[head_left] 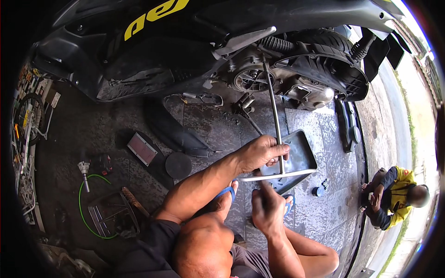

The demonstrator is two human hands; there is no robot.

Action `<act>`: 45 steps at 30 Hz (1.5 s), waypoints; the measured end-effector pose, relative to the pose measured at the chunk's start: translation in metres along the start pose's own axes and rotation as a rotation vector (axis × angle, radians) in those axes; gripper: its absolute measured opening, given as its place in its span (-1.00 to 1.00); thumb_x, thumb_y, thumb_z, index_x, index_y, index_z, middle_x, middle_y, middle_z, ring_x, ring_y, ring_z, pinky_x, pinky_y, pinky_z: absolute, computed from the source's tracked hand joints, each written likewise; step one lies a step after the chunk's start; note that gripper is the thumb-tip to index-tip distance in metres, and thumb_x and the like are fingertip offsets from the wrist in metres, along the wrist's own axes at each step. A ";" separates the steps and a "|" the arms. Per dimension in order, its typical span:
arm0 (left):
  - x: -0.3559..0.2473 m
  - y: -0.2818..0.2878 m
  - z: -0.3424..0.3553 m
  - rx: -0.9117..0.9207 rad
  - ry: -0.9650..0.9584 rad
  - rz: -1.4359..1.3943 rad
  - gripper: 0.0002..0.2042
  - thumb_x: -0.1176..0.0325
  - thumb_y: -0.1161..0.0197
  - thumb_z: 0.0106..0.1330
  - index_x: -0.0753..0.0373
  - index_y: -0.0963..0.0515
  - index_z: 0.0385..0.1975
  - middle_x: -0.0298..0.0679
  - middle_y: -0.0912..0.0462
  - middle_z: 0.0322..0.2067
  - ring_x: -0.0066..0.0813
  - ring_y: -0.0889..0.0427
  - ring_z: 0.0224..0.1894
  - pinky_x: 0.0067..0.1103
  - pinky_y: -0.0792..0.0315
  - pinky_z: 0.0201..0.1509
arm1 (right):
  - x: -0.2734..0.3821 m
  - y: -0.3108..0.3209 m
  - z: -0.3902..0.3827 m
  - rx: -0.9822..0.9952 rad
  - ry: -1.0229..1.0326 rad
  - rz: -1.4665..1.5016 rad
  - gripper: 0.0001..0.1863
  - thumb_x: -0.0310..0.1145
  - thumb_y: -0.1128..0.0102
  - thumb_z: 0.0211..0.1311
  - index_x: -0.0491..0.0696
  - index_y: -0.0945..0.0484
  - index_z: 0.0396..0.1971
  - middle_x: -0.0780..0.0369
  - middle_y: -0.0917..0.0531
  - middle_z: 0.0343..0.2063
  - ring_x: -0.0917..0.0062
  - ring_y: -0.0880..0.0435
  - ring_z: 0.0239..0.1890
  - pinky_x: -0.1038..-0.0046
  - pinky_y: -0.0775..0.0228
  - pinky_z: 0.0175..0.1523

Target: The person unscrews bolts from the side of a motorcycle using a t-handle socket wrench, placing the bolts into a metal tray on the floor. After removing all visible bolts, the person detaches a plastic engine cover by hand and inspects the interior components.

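Note:
A long T-handled wrench (273, 106) runs from the exposed round engine housing (246, 78) of a black scooter (181, 55) toward me. My left hand (266, 153) is closed around its shaft near the crossbar. Just below the crossbar (296, 174), my right hand (266, 208) is raised with a finger at or very near the bar; motion blurs its fingers. A metal tray (306, 155) lies on the floor behind the wrench, partly hidden by it and my hands.
A black curved panel (167, 125), round disc (178, 164), green hose (92, 231), wooden-handled tool (134, 201) and small blue container (318, 191) lie on the tiled floor. A bicycle (28, 120) stands left. A person in yellow (394, 201) sits at right near the road.

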State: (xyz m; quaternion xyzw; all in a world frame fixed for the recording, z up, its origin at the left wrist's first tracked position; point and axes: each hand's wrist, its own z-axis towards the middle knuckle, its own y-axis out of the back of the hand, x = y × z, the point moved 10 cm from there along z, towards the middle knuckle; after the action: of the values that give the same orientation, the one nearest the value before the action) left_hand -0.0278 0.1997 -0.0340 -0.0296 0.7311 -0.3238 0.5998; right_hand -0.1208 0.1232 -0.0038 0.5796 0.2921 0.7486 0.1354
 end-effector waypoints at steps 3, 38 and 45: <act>-0.011 0.000 0.002 -0.006 -0.062 -0.113 -0.69 0.18 -0.20 0.36 0.34 -0.57 -0.45 -0.51 -0.30 -0.71 -0.76 -0.23 -0.65 -0.74 -0.15 -0.53 | -0.045 -0.023 -0.011 -0.029 -0.207 0.320 -0.70 -0.43 0.01 0.22 -0.17 -0.58 -0.10 0.11 -0.61 -0.52 0.41 -0.55 -0.51 0.39 -0.42 -0.32; -0.030 0.010 0.012 -0.016 -0.110 -0.299 -0.67 0.27 -0.05 0.42 0.48 -0.58 -0.31 -0.43 -0.37 -0.69 -0.73 -0.27 -0.66 -0.69 -0.22 -0.48 | 0.018 0.018 -0.017 -0.098 0.077 0.018 -0.84 -0.64 -0.15 0.06 -0.20 -0.56 -0.31 0.18 -0.55 -0.55 0.59 -0.50 -0.57 0.54 -0.30 -0.45; -0.033 0.028 0.005 -0.092 -0.075 -0.222 -0.71 0.26 -0.09 0.42 0.40 -0.59 -0.35 -0.39 -0.48 -0.60 -0.75 -0.33 -0.63 -0.71 -0.28 -0.47 | 0.124 0.018 0.018 0.195 0.714 -1.129 -0.36 -0.22 -0.11 0.06 -0.09 -0.34 0.20 -0.01 -0.42 0.10 0.13 -0.25 0.32 -0.01 0.08 0.36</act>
State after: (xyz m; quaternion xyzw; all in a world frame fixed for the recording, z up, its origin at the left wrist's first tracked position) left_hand -0.0045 0.2333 -0.0204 -0.1500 0.7144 -0.3533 0.5851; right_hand -0.1370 0.1809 0.1077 0.0645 0.6432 0.6789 0.3482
